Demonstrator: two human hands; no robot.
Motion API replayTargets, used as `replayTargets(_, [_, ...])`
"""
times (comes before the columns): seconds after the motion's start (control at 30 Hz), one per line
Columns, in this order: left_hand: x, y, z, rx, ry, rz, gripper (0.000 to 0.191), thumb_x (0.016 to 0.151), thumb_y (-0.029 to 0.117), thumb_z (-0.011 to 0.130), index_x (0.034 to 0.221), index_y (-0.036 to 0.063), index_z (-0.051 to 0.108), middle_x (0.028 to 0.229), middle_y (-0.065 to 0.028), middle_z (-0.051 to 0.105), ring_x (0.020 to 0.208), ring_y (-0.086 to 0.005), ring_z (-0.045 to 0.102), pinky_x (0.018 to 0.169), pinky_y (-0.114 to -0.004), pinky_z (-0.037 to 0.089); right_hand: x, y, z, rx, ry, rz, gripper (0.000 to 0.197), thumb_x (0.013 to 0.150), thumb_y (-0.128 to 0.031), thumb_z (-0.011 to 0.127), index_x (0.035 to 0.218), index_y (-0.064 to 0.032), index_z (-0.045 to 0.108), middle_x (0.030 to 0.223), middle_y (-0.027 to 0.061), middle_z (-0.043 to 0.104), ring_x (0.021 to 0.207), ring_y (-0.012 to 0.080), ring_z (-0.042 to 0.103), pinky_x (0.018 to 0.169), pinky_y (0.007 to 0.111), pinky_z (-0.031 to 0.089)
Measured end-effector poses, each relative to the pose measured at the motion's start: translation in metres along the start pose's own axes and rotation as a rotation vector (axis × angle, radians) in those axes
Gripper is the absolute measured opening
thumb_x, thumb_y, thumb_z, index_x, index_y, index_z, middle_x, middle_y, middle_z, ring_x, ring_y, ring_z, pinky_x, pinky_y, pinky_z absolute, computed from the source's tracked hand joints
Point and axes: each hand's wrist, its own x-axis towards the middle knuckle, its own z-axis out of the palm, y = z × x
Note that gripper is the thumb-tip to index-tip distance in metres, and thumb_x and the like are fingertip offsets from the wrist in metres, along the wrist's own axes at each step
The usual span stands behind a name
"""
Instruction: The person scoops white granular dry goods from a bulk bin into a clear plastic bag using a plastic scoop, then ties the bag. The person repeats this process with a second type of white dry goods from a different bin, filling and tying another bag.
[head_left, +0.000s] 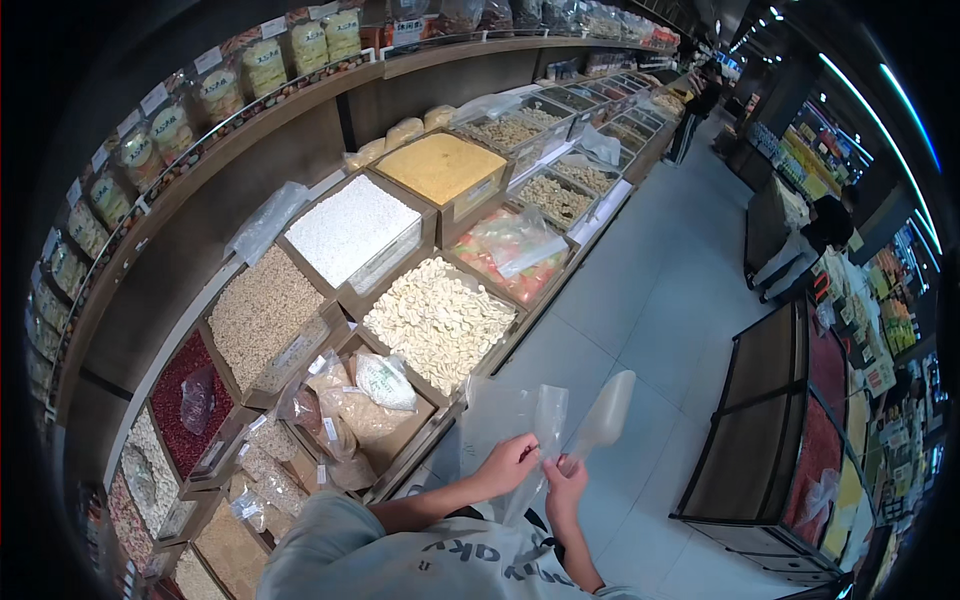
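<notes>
My left hand (506, 466) is closed on a clear plastic bag (491, 416), which hangs in front of my body over the aisle. Close beside it on the right, my right hand (564, 480) grips a translucent plastic scoop (611, 409) by its handle, bowl pointing up and away, and also touches the bag's edge. Beyond the bag lies a wooden bin of pale, curved nuts that look like cashews (435, 319). Nearer and to the left, a bin holds several filled clear bags (367, 412).
Bins of white grains (356, 225), yellow grain (442, 165) and tan grain (262, 315) line the left, below a shelf of packaged goods (266, 67). A dark display unit (757, 420) stands right of the tiled aisle (637, 300). People (806, 236) stand farther off.
</notes>
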Motion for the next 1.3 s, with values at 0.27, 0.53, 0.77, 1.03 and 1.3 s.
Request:
replayTargets(0.27, [0.135,0.048,0.056,0.26,0.212,0.069,0.008,0.093,0.005,0.055,0.1,0.0036,0.051,0.081,-0.0151,0.061,0.073,-0.0384,0.062,0.062,-0.047,0.047,0.134,-0.048,-0.212,-0.253,0.32,-0.181,0.012,0.083,0.0,0.064,0.091,-0.0016,0.054,0.082,0.0041,0.055,0.074,0.0148,0.055,0.071,0.031,0.047])
replayTargets(0.53, [0.167,0.061,0.105,0.476,0.093,0.214,0.018,0.085,0.0,0.057,0.102,0.0061,0.062,0.092,-0.011,0.058,0.086,-0.0357,0.062,0.073,-0.045,0.05,0.206,-0.078,-0.223,-0.257,0.126,-0.079,0.009,0.086,0.0,0.064,0.093,-0.0013,0.057,0.082,0.0031,0.061,0.076,0.0129,0.057,0.069,0.029,0.045])
replayTargets(0.77, [0.184,0.042,0.067,0.549,0.327,0.118,0.022,0.085,0.005,0.063,0.103,0.0099,0.073,0.094,-0.0109,0.061,0.089,-0.032,0.063,0.081,-0.043,0.051,0.243,-0.104,-0.117,-0.172,-0.182,-0.144,0.009,0.092,-0.003,0.066,0.097,0.0,0.059,0.085,0.0032,0.062,0.079,0.0119,0.059,0.073,0.028,0.047])
replayTargets(1.03, [0.166,0.042,-0.021,0.518,0.614,0.171,0.019,0.079,-0.002,0.07,0.097,0.0045,0.072,0.089,-0.0105,0.06,0.079,-0.0326,0.062,0.075,-0.039,0.052,0.271,-0.127,-0.028,-0.214,-0.425,-0.202,0.013,0.093,-0.005,0.071,0.097,0.0001,0.06,0.087,0.0018,0.064,0.081,0.0094,0.059,0.074,0.027,0.049])
replayTargets(1.3, [0.149,0.039,-0.09,0.484,0.532,0.174,0.042,0.079,-0.006,0.055,0.118,0.0003,0.069,0.127,-0.0213,0.061,0.098,-0.0379,0.068,0.083,-0.042,0.056,0.272,-0.139,0.078,-0.287,-0.531,-0.214,0.012,0.094,-0.005,0.07,0.099,-0.0002,0.06,0.087,0.0008,0.063,0.081,0.0088,0.059,0.073,0.026,0.049])
